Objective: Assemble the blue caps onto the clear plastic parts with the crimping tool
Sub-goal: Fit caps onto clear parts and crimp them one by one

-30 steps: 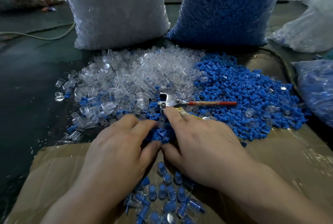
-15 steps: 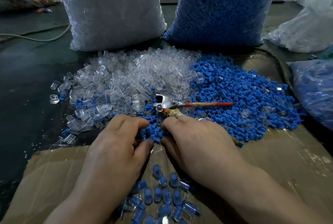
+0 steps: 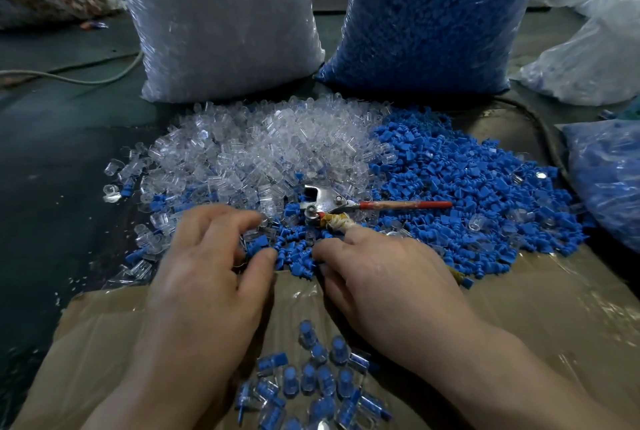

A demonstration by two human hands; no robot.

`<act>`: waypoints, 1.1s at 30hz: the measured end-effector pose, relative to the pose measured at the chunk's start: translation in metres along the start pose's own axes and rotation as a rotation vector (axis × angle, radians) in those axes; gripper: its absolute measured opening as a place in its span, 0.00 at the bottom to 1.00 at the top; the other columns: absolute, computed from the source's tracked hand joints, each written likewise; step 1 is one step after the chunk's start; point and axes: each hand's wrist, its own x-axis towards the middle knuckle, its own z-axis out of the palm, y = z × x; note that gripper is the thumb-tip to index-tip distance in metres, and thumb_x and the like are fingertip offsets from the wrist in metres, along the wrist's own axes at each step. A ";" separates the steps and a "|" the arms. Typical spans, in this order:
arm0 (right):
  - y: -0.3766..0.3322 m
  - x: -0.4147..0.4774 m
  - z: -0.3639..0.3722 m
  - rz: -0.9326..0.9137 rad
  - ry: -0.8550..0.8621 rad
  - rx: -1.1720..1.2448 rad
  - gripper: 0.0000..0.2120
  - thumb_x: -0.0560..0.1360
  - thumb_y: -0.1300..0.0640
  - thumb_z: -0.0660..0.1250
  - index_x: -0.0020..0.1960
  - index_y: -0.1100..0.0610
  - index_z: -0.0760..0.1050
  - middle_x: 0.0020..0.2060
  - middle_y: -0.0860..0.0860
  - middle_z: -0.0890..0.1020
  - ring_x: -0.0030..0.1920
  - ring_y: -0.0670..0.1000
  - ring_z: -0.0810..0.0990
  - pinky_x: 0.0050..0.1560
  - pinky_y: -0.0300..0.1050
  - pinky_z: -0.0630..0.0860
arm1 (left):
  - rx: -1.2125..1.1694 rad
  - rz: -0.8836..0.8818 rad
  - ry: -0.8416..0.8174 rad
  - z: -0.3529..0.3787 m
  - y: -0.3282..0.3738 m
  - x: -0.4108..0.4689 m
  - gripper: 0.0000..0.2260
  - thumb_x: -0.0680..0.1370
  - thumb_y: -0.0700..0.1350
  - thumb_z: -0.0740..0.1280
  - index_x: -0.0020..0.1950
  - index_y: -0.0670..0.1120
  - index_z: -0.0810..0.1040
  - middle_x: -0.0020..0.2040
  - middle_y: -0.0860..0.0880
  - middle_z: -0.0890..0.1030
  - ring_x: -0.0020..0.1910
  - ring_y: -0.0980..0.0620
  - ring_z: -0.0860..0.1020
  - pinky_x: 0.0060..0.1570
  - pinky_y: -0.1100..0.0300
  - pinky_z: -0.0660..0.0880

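A heap of clear plastic parts (image 3: 263, 149) lies beside a heap of blue caps (image 3: 460, 180) on the table. The crimping tool (image 3: 322, 202) rests where the heaps meet, with its metal jaws pointing left and its red handle (image 3: 405, 204) lying free on the caps. My right hand (image 3: 391, 284) grips the tool's tape-wrapped lower handle, the forefinger lying along it. My left hand (image 3: 207, 273) hovers with curled, blurred fingers over mixed clear and blue pieces at the pile's near edge. Whether it holds one is hidden. Several assembled pieces (image 3: 318, 381) lie between my wrists.
A taped cardboard sheet (image 3: 519, 318) covers the near table. Behind the heaps stand a big bag of clear parts (image 3: 221, 21) and a big bag of blue caps (image 3: 433, 14). More bags sit at the right (image 3: 606, 180). A cable (image 3: 69, 78) runs at far left.
My left hand has moved up and left, away from the right hand, toward the clear parts. My right hand has stayed on the tool's wrapped handle.
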 end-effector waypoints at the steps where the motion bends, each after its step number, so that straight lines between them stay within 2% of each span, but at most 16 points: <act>1: 0.000 -0.001 0.000 0.003 0.011 0.014 0.12 0.82 0.45 0.51 0.56 0.45 0.71 0.41 0.45 0.72 0.35 0.50 0.72 0.32 0.45 0.69 | 0.004 -0.032 0.035 -0.003 -0.001 0.002 0.14 0.77 0.58 0.67 0.61 0.57 0.76 0.54 0.64 0.66 0.49 0.59 0.76 0.48 0.55 0.77; 2: 0.000 -0.001 -0.001 0.011 0.024 0.033 0.11 0.82 0.46 0.51 0.56 0.45 0.71 0.42 0.44 0.73 0.37 0.50 0.74 0.34 0.47 0.72 | 0.022 -0.071 0.063 -0.007 -0.004 0.003 0.16 0.77 0.61 0.66 0.62 0.58 0.75 0.55 0.63 0.65 0.53 0.52 0.77 0.54 0.47 0.77; 4: -0.001 -0.002 -0.001 0.024 0.052 0.068 0.10 0.82 0.46 0.51 0.55 0.45 0.70 0.43 0.44 0.75 0.39 0.50 0.76 0.37 0.49 0.76 | 0.101 -0.160 0.108 -0.016 -0.012 0.006 0.23 0.74 0.67 0.65 0.65 0.58 0.71 0.61 0.58 0.67 0.64 0.43 0.72 0.62 0.37 0.72; 6: -0.001 -0.003 0.000 0.031 0.072 0.088 0.09 0.82 0.46 0.52 0.53 0.45 0.70 0.42 0.44 0.75 0.38 0.49 0.76 0.36 0.49 0.75 | 0.177 -0.299 0.086 -0.025 -0.020 0.010 0.30 0.70 0.70 0.62 0.68 0.58 0.67 0.69 0.52 0.66 0.69 0.39 0.69 0.65 0.31 0.68; 8: 0.000 -0.003 0.000 0.037 0.074 0.105 0.09 0.82 0.46 0.52 0.51 0.45 0.70 0.41 0.43 0.74 0.37 0.48 0.75 0.36 0.48 0.74 | 0.249 -0.429 -0.018 -0.026 -0.024 0.013 0.36 0.69 0.70 0.60 0.73 0.54 0.64 0.74 0.46 0.65 0.72 0.36 0.66 0.66 0.30 0.66; 12: 0.000 -0.006 -0.001 0.030 0.052 0.133 0.11 0.81 0.44 0.50 0.51 0.45 0.70 0.41 0.43 0.73 0.36 0.46 0.73 0.35 0.47 0.73 | 0.364 -0.428 -0.232 -0.019 -0.015 0.012 0.38 0.74 0.65 0.64 0.79 0.49 0.61 0.79 0.42 0.62 0.75 0.38 0.63 0.71 0.35 0.63; 17: -0.002 -0.004 0.001 -0.005 0.037 0.116 0.14 0.80 0.43 0.49 0.52 0.45 0.71 0.40 0.44 0.72 0.36 0.49 0.74 0.34 0.48 0.73 | 0.285 -0.299 -0.308 -0.009 -0.004 0.008 0.36 0.78 0.58 0.64 0.82 0.49 0.53 0.82 0.47 0.52 0.80 0.45 0.52 0.77 0.49 0.51; 19: -0.004 -0.003 0.001 -0.019 0.032 0.099 0.14 0.80 0.43 0.49 0.53 0.45 0.71 0.40 0.45 0.72 0.38 0.50 0.74 0.34 0.48 0.73 | 0.209 -0.215 -0.319 -0.008 -0.003 0.006 0.35 0.79 0.55 0.64 0.82 0.51 0.52 0.83 0.51 0.49 0.80 0.51 0.48 0.76 0.57 0.47; 22: -0.006 -0.003 -0.001 0.000 0.028 0.119 0.16 0.79 0.41 0.47 0.55 0.45 0.71 0.42 0.45 0.74 0.40 0.50 0.75 0.37 0.49 0.74 | 0.116 -0.097 -0.384 -0.009 -0.008 0.005 0.37 0.77 0.55 0.66 0.81 0.58 0.50 0.81 0.60 0.47 0.78 0.63 0.46 0.71 0.65 0.45; 24: -0.007 -0.003 -0.005 0.032 0.024 0.191 0.18 0.78 0.40 0.47 0.57 0.45 0.71 0.44 0.44 0.75 0.43 0.50 0.76 0.43 0.51 0.76 | 0.100 -0.078 -0.377 -0.013 -0.012 0.006 0.38 0.74 0.56 0.67 0.80 0.61 0.51 0.80 0.64 0.49 0.74 0.68 0.47 0.71 0.63 0.48; 26: -0.007 -0.005 -0.010 0.051 0.015 0.270 0.16 0.79 0.40 0.49 0.58 0.44 0.71 0.47 0.43 0.77 0.46 0.48 0.77 0.48 0.52 0.76 | 0.126 -0.119 -0.269 -0.020 -0.021 0.005 0.36 0.70 0.59 0.64 0.77 0.61 0.57 0.77 0.60 0.58 0.74 0.61 0.57 0.72 0.53 0.57; 27: -0.007 -0.007 -0.011 0.054 0.014 0.301 0.14 0.80 0.41 0.51 0.57 0.43 0.71 0.47 0.43 0.77 0.47 0.47 0.77 0.50 0.52 0.75 | 0.137 -0.153 -0.195 -0.024 -0.024 0.005 0.33 0.69 0.61 0.62 0.74 0.60 0.62 0.72 0.56 0.66 0.72 0.54 0.65 0.70 0.46 0.66; 28: -0.007 -0.008 -0.013 0.053 0.012 0.330 0.13 0.80 0.41 0.51 0.56 0.43 0.71 0.48 0.42 0.78 0.47 0.45 0.76 0.51 0.52 0.75 | 0.146 -0.178 -0.143 -0.029 -0.027 0.005 0.30 0.68 0.61 0.60 0.70 0.60 0.66 0.64 0.54 0.71 0.65 0.50 0.73 0.63 0.41 0.74; 29: -0.007 -0.009 -0.014 0.049 0.005 0.353 0.13 0.79 0.42 0.50 0.55 0.43 0.71 0.48 0.42 0.77 0.47 0.44 0.76 0.51 0.51 0.75 | 0.159 -0.190 -0.119 -0.032 -0.031 0.005 0.26 0.68 0.63 0.59 0.65 0.61 0.70 0.55 0.57 0.72 0.56 0.49 0.76 0.56 0.40 0.78; 31: -0.007 -0.010 -0.015 0.030 -0.014 0.373 0.11 0.79 0.42 0.49 0.52 0.42 0.69 0.47 0.42 0.77 0.47 0.45 0.75 0.51 0.51 0.75 | 0.227 -0.196 -0.149 -0.033 -0.036 0.004 0.24 0.67 0.70 0.60 0.60 0.63 0.71 0.45 0.61 0.72 0.44 0.51 0.77 0.48 0.43 0.80; 33: -0.006 -0.009 -0.015 0.007 -0.040 0.381 0.08 0.80 0.43 0.51 0.51 0.42 0.66 0.46 0.42 0.76 0.46 0.46 0.76 0.50 0.53 0.75 | 0.320 -0.189 -0.241 -0.032 -0.032 0.004 0.34 0.63 0.83 0.52 0.60 0.65 0.68 0.44 0.63 0.73 0.43 0.53 0.77 0.47 0.46 0.80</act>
